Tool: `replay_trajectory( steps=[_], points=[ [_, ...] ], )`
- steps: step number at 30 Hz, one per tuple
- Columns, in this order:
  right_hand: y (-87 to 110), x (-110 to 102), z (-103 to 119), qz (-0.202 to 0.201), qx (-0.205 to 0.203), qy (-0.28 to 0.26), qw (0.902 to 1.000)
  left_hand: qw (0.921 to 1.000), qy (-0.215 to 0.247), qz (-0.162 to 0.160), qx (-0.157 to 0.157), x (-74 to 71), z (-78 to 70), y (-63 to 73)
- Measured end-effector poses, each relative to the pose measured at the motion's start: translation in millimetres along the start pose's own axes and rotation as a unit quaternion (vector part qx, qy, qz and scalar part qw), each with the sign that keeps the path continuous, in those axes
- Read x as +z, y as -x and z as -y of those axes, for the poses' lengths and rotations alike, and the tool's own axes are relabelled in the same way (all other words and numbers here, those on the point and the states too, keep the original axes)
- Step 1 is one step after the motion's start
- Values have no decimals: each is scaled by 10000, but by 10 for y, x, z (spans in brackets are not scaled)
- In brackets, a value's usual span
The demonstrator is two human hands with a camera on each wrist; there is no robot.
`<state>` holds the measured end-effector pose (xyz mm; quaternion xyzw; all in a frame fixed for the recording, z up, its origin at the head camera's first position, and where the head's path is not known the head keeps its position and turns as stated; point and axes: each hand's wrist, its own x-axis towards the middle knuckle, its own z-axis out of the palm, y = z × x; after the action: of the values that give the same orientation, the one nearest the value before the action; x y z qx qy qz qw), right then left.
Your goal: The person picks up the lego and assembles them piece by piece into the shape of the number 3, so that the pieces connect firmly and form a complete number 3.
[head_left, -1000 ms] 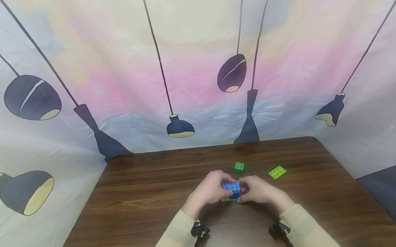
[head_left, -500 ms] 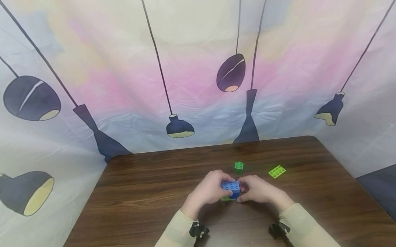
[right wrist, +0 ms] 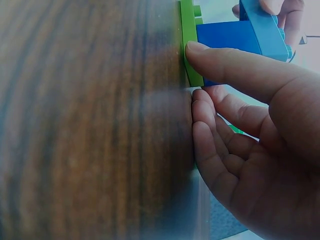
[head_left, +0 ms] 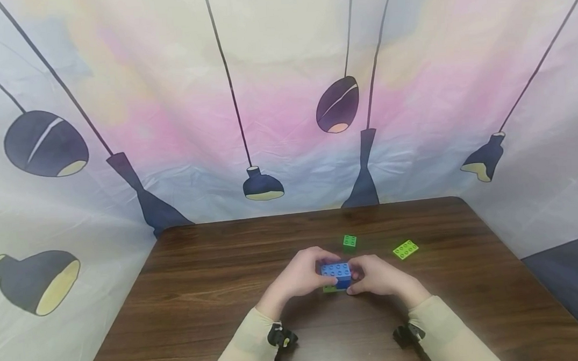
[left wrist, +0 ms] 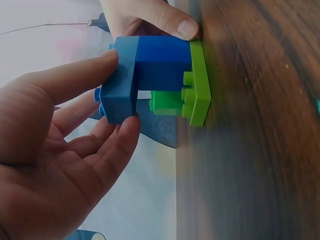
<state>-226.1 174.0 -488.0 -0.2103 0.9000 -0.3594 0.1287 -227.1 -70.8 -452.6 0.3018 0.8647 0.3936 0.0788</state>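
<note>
Both hands are at a small stack of toy building bricks near the middle of the table. At its base lies a lime green plate (left wrist: 201,95), flat on the table. A dark blue brick (left wrist: 162,57) stands on one end of the plate, and a lighter blue brick (head_left: 335,270) sits on top, overhanging to the left. My left hand (head_left: 300,274) holds the lighter blue brick between thumb and fingers. My right hand (head_left: 380,276) pinches the right end of the stack low down, its thumb (right wrist: 220,62) against the plate and dark blue brick. Some fingertips are hidden in the head view.
Beyond the stack a small green brick (head_left: 350,242) stands on the brown wooden table (head_left: 202,292). Another lime green plate (head_left: 405,249) lies farther right. A fabric backdrop (head_left: 285,94) with printed lamps hangs behind the table.
My left hand has shifted slightly left, uncovering more of the lighter blue brick's top. The stack and my right hand stay in nearly the same place.
</note>
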Motion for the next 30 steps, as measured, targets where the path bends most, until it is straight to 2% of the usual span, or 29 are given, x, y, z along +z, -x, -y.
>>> replay_trajectory(
  steps=[9, 19, 30],
  points=[
    [12, -4, 14, -29, 123, -38, 9999, 9997, 198, -167, -51, -58, 56, 80],
    [24, 15, 22, -53, 124, -11, 9999, 9994, 307, -116, -149, -73, 109, 89],
    [21, 3, 18, -52, 85, -22, 9999, 9978, 387, -66, -540, -156, 135, 99]
  ],
)
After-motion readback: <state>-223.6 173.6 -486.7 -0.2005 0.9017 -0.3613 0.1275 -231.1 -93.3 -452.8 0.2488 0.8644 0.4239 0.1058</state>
